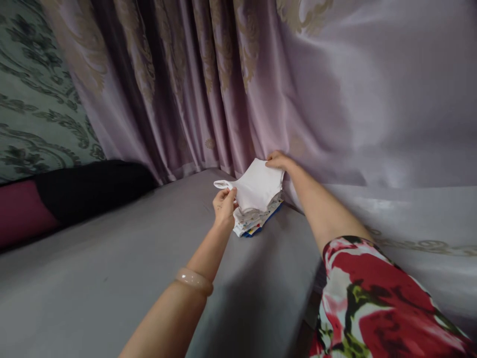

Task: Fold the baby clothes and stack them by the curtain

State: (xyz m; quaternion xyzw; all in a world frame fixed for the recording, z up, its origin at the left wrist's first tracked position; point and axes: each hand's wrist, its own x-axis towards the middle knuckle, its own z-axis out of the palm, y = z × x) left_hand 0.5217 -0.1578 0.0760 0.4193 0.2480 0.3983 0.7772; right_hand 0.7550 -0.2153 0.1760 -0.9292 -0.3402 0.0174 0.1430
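A small white garment (259, 184) lies spread flat on top of a short stack of folded clothes (257, 219), some of them patterned, with a blue one at the bottom. At its left end, my left hand (224, 205) pinches the edge beside a narrow white loop of cloth (222, 184). My right hand (278, 161) grips the far right corner, with its fingertips partly hidden by the cloth. Both hands are closed on this one garment. Whether it is a top or underwear I cannot tell.
The stack rests near the far corner of a grey, cloth-covered surface (112, 278). Purple curtains (208, 89) hang behind it and along the right. A black and maroon padded item (89, 191) lies at the left, against patterned wallpaper (33, 94).
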